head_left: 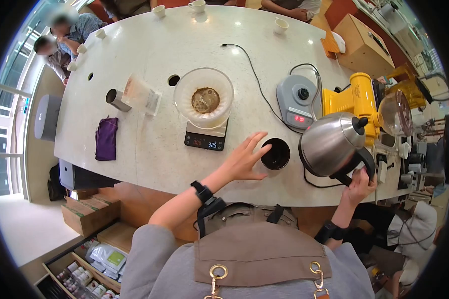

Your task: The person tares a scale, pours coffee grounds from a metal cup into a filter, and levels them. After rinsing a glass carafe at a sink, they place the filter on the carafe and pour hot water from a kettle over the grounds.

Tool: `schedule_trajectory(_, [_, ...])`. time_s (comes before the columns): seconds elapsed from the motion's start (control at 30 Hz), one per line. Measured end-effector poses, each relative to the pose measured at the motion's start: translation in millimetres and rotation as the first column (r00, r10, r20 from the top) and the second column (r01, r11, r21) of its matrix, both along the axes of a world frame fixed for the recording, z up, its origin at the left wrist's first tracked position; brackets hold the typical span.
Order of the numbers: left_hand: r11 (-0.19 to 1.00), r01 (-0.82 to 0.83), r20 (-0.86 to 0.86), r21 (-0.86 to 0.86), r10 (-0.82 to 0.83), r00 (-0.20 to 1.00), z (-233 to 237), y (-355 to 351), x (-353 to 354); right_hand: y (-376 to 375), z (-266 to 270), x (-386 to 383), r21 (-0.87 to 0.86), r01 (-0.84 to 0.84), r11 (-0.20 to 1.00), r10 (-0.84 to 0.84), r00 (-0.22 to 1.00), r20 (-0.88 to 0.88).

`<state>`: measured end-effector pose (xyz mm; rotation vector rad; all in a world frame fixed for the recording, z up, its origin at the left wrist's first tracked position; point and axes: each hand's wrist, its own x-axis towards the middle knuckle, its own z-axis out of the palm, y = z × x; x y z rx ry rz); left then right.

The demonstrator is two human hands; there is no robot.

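Note:
My right hand (pixel 360 186) is wrapped round the black handle of a steel kettle (pixel 329 142), tilted at the table's right side. My left hand (pixel 248 158) reaches out with fingers spread, its fingertips right at the rim of a dark cup (pixel 276 154). Left of the cup, a coffee dripper (pixel 219 82) with a white filter holds wet brown coffee grounds (pixel 205 100). Beneath the dripper is a black and silver scale (pixel 205 140) with lit digits. The grey kettle base (pixel 298 99) stands behind the kettle, its red display lit.
A yellow coffee grinder (pixel 351 97) stands at the right beside a wooden box (pixel 366 46). At left lie a purple cloth (pixel 106 139), a metal cup (pixel 117 99) and a clear bag (pixel 143 97). A black cable (pixel 257 82) crosses the table (pixel 154 164). Several white cups and seated people line the far edge.

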<state>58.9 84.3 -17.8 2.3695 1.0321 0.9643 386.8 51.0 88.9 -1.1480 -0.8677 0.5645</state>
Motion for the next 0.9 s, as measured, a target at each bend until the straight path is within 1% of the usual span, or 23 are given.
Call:
schedule_trajectory(0.03, [1.0, -0.03, 0.038, 0.001, 0.03, 0.999, 3.9, 4.2, 10.4, -12.4, -0.2, 5.4, 0.001, 0.013, 1.0, -0.013, 1.0, -0.003])
schedule_trajectory(0.07, [1.0, -0.016, 0.035, 0.002, 0.016, 0.999, 3.3, 6.0, 19.3, -23.6, 3.1, 9.4, -0.011, 0.034, 0.999, -0.034, 0.999, 0.001])
schedule_trajectory(0.1, [0.998, -0.051, 0.009, -0.022, 0.051, 0.999, 2.2, 7.4, 27.3, -34.5, 7.4, 12.9, -0.023, 0.058, 0.998, -0.057, 0.998, 0.004])
schedule_trajectory(0.13, [0.995, -0.085, -0.018, -0.042, 0.084, 0.996, 1.4, 8.8, 33.9, -45.9, 13.8, 16.1, -0.006, -0.01, 1.0, 0.01, 1.0, 0.016])
schedule_trajectory(0.17, [0.997, -0.068, -0.022, -0.04, 0.067, 0.998, -3.6, 10.2, 38.0, -55.8, 17.8, 18.2, -0.005, 0.007, 1.0, -0.007, 1.0, 0.012])
schedule_trajectory(0.23, [0.975, -0.014, -0.049, -0.222, 0.003, 0.999, -13.8, 11.1, 43.1, -73.5, 22.0, 22.2, -0.011, -0.046, 0.999, 0.047, 0.998, 0.032])
schedule_trajectory(0.27, [0.971, -0.04, -0.034, -0.237, 0.032, 0.999, -13.6, 8.2, 46.1, -81.2, 20.1, 24.5, -0.066, 0.038, 0.997, -0.036, 0.999, 0.04])
schedule_trajectory(0.3, [0.972, -0.027, -0.037, -0.235, 0.019, 0.999, -12.7, 6.1, 48.0, -87.3, 18.9, 23.8, -0.063, 0.052, 0.997, -0.049, 0.998, 0.036])
schedule_trajectory(0.37, [0.959, -0.1, -0.055, -0.264, 0.089, 0.995, -10.7, 6.4, 48.8, -95.0, 16.8, 20.7, -0.09, 0.128, 0.988, -0.126, 0.992, 0.027])
schedule_trajectory(0.4, [0.956, -0.129, -0.084, -0.264, 0.111, 0.99, -12.5, 7.7, 48.8, -105.6, 8.4, 32.6, -0.117, 0.052, 0.992, -0.049, 0.998, 0.028])
schedule_trajectory(0.43, [0.961, -0.119, -0.089, -0.251, 0.099, 0.991, -13.8, 10.7, 48.4, -114.0, -6.9, 40.9, -0.108, 0.039, 0.993, -0.038, 0.999, 0.011])
schedule_trajectory(0.47, [0.958, -0.176, -0.101, -0.225, 0.157, 0.982, -13.7, 14.8, 48.0, -118.6, -17.2, 43.6, -0.119, 0.048, 0.992, -0.044, 0.998, 0.035])
schedule_trajectory(0.5, [0.952, -0.234, -0.108, -0.199, 0.216, 0.97, -15.2, 19.5, 47.2, -119.5, -19.8, 42.4, -0.13, 0.056, 0.99, -0.049, 0.997, 0.06])
schedule_trajectory(0.53, [0.947, -0.269, -0.103, -0.178, 0.254, 0.962, -20.1, 26.6, 46.3, -120.4, -21.6, 34.1, -0.134, 0.126, 0.983, -0.118, 0.991, 0.068])
schedule_trajectory(0.57, [0.93, -0.3, -0.111, -0.211, 0.282, 0.953, -16.5, 31.3, 45.7, -120.7, -16.8, 30.5, -0.153, 0.099, 0.983, -0.095, 0.995, 0.033])
schedule_trajectory(0.63, [0.926, -0.365, -0.125, -0.095, 0.352, 0.927, -25.2, 42.8, 45.5, -117.0, -2.7, 21.7, -0.143, 0.008, 0.99, -0.008, 1.0, -0.003])
schedule_trajectory(0.67, [0.928, -0.371, -0.131, -0.025, 0.365, 0.922, -23.0, 45.8, 45.6, -118.2, -6.9, 22.7, -0.147, 0.006, 0.989, -0.008, 1.0, -0.015])
schedule_trajectory(0.7, [0.91, -0.412, -0.165, 0.051, 0.414, 0.895, -21.7, 45.5, 46.7, -117.1, -6.2, 20.3, -0.126, -0.012, 0.992, 0.008, 0.999, -0.032])
schedule_trajectory(0.8, [0.899, -0.433, -0.137, 0.062, 0.437, 0.889, -18.7, 29.6, 43.8, -116.0, -18.8, 22.4, -0.121, -0.056, 0.991, 0.054, 0.998, -0.023])
schedule_trajectory(0.87, [0.932, -0.36, -0.158, 0.035, 0.361, 0.919, -18.8, 5.3, 35.7, -116.9, -25.4, 21.6, -0.131, -0.077, 0.988, 0.075, 0.997, -0.018])
schedule_trajectory(0.9, [0.929, -0.367, -0.156, 0.038, 0.368, 0.917, -22.5, -8.0, 29.3, -117.0, -29.6, 19.8, -0.143, -0.088, 0.986, 0.087, 0.996, -0.015])
